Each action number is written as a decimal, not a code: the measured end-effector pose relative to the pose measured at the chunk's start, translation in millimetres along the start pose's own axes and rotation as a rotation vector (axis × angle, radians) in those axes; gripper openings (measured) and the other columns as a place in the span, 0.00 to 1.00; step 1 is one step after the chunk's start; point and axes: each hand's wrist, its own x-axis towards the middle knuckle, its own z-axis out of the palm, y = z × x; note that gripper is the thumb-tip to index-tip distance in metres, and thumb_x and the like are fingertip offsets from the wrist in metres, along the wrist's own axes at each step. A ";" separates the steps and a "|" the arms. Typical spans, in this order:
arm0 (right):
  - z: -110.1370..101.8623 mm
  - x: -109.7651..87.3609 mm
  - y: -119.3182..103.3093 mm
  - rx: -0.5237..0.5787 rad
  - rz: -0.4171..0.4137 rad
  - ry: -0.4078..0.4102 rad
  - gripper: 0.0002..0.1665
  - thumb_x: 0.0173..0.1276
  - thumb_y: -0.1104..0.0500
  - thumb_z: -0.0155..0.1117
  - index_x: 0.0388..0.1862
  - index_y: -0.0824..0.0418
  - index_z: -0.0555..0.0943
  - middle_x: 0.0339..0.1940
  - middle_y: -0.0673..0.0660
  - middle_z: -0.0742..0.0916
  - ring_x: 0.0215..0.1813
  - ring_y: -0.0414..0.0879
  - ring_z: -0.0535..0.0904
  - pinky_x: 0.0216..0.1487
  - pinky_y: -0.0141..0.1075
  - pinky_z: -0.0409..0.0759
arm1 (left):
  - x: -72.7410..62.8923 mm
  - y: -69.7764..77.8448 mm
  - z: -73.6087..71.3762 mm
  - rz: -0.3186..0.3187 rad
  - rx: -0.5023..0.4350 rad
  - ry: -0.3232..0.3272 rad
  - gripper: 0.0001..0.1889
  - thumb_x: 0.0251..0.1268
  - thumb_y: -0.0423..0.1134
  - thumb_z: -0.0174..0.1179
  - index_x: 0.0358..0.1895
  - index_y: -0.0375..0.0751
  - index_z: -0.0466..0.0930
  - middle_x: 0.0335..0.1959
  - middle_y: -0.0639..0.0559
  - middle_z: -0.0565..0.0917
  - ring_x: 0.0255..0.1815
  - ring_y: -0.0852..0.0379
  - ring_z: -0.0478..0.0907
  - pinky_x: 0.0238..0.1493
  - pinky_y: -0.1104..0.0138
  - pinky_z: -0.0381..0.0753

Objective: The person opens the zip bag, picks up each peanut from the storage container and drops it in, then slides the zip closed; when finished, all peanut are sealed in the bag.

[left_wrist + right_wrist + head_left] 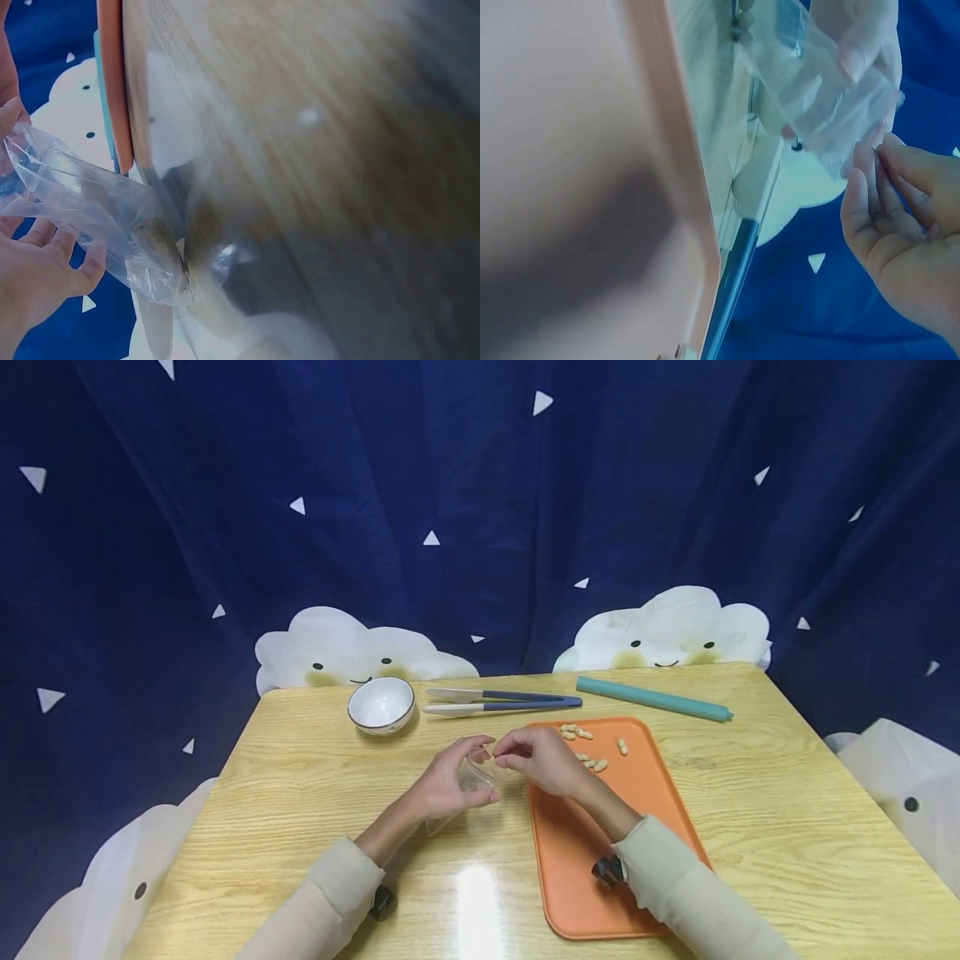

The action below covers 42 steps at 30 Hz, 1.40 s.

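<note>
A clear plastic bag [474, 775] hangs over the table, left of the orange tray [637, 810]. My left hand [444, 781] holds it with curved fingers and thumb around its mouth. At the bag's upper edge, my right hand [546, 763] pinches with thumb and fingertips. In the left wrist view the bag [82, 191] slants downward; a brownish shape shows near its lower end, too blurred to identify. The right wrist view shows my right fingertips [881, 146] at the edge of the film. Several unshelled peanuts [601, 766] lie on the tray's far part.
A white bowl [381, 704] with a dark rim stands at the back left. Tongs [517, 705] with blue handles and pale tips lie at the back middle. Behind the tray lies a teal rod [652, 697]. A dark blue curtain [480, 510] hangs beyond the table.
</note>
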 end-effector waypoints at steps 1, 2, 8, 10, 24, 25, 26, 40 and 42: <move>-2.2 0.2 1.2 -0.005 0.007 0.007 0.04 0.63 0.62 0.65 0.35 0.61 0.85 0.33 0.53 0.87 0.34 0.37 0.80 0.37 0.29 0.79 | 0.0 -0.1 0.1 -0.002 0.000 -0.002 0.40 0.47 0.45 0.72 0.67 0.47 0.65 0.53 0.42 0.79 0.55 0.48 0.75 0.61 0.48 0.68; -4.7 0.2 2.6 -0.011 0.018 0.014 0.04 0.63 0.62 0.65 0.35 0.60 0.85 0.33 0.53 0.87 0.34 0.38 0.80 0.38 0.30 0.79 | 0.1 -0.2 0.2 -0.004 0.000 -0.002 0.40 0.47 0.45 0.72 0.67 0.47 0.65 0.53 0.42 0.79 0.55 0.48 0.75 0.60 0.48 0.68; -21.5 2.2 13.7 -0.060 0.063 0.035 0.03 0.62 0.61 0.66 0.35 0.58 0.85 0.34 0.53 0.88 0.36 0.40 0.81 0.39 0.32 0.79 | 0.2 0.2 0.2 -0.007 0.000 0.005 0.41 0.46 0.46 0.72 0.67 0.46 0.65 0.54 0.43 0.79 0.55 0.49 0.75 0.60 0.48 0.69; -26.9 2.8 19.7 -0.076 0.064 0.046 0.05 0.62 0.62 0.66 0.36 0.60 0.85 0.35 0.54 0.88 0.37 0.42 0.82 0.40 0.33 0.80 | 0.3 0.2 0.2 -0.006 -0.004 0.005 0.41 0.46 0.46 0.72 0.67 0.45 0.65 0.53 0.43 0.79 0.56 0.49 0.75 0.60 0.48 0.69; -63.3 6.1 70.4 -0.204 0.184 0.114 0.10 0.61 0.63 0.66 0.40 0.66 0.84 0.36 0.59 0.88 0.37 0.48 0.83 0.40 0.37 0.80 | -1.0 -1.4 -1.1 -0.024 0.002 -0.003 0.42 0.47 0.46 0.72 0.68 0.45 0.64 0.55 0.44 0.78 0.57 0.50 0.74 0.62 0.47 0.68; -64.8 5.7 74.3 -0.206 0.201 0.124 0.10 0.60 0.63 0.67 0.40 0.66 0.84 0.35 0.59 0.88 0.37 0.48 0.83 0.40 0.37 0.80 | -1.1 -1.3 -1.1 -0.023 0.002 -0.004 0.42 0.47 0.46 0.72 0.68 0.45 0.64 0.55 0.44 0.78 0.57 0.50 0.74 0.62 0.47 0.68; -66.2 5.3 78.4 -0.212 0.218 0.131 0.10 0.60 0.63 0.67 0.40 0.66 0.84 0.35 0.60 0.88 0.37 0.48 0.83 0.40 0.37 0.79 | -1.2 -1.4 -1.0 -0.023 0.004 -0.004 0.42 0.47 0.46 0.72 0.68 0.46 0.64 0.55 0.44 0.78 0.57 0.50 0.74 0.62 0.48 0.68; -80.5 6.5 105.2 -0.353 0.443 0.101 0.07 0.58 0.59 0.69 0.33 0.62 0.85 0.27 0.54 0.87 0.29 0.42 0.75 0.31 0.32 0.71 | -0.6 -2.2 -0.3 -0.026 0.004 -0.002 0.42 0.45 0.46 0.73 0.67 0.46 0.65 0.53 0.44 0.79 0.56 0.51 0.74 0.62 0.49 0.68; -80.0 7.3 107.2 -0.359 0.480 0.087 0.07 0.59 0.59 0.69 0.33 0.62 0.85 0.28 0.53 0.87 0.29 0.42 0.75 0.29 0.32 0.71 | -0.7 -1.8 -0.5 -0.029 0.001 -0.003 0.42 0.45 0.45 0.73 0.67 0.46 0.65 0.53 0.44 0.79 0.56 0.51 0.74 0.62 0.48 0.68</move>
